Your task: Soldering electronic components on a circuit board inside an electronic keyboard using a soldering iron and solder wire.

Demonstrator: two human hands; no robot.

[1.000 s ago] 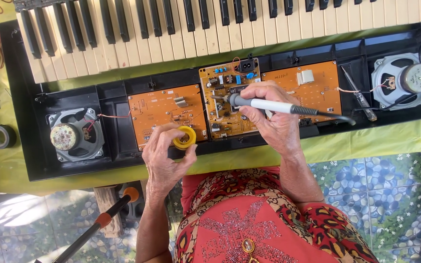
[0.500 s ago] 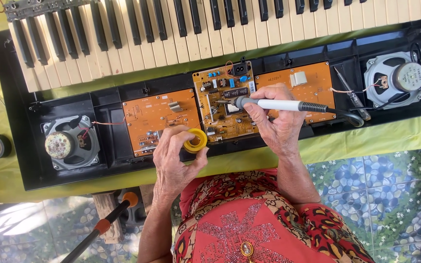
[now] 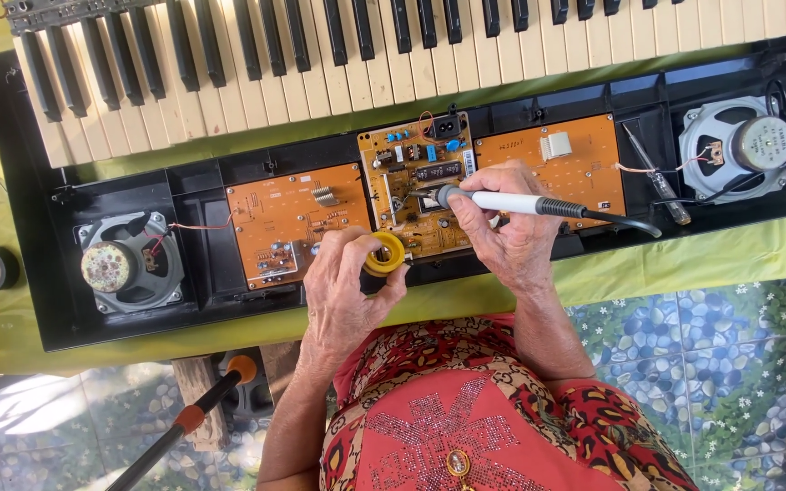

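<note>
The left hand [image 3: 346, 291], clamped on a yellow solder spool [image 3: 384, 254], has edged right toward the centre circuit board [image 3: 416, 182]. The right hand [image 3: 502, 227] grips the soldering iron [image 3: 520, 204], its tip now lower on that board.

Left hand [image 3: 347, 286] curled gripping; right hand [image 3: 500, 227] pinching, pen-style.
</note>
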